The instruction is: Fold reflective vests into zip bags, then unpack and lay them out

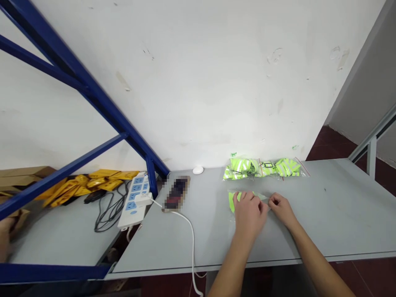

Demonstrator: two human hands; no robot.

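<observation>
A clear plastic bag with a folded neon yellow-green piece inside lies on the grey table, largely hidden under my left hand. My left hand rests over it, fingers bent and thumb and index pressed together at the bag's right side. Just to the right, my right hand pinches the clear end of the same bag between thumb and curled index finger. Behind both hands, against the wall, several filled clear bags hold neon yellow-green straps with silvery reflective stripes; a dark buckle shows among them.
A phone lies left of my hands, with a white cable running over the table's front edge. Further left are a white power strip, a blue metal frame, yellow packets and another person's blurred hand.
</observation>
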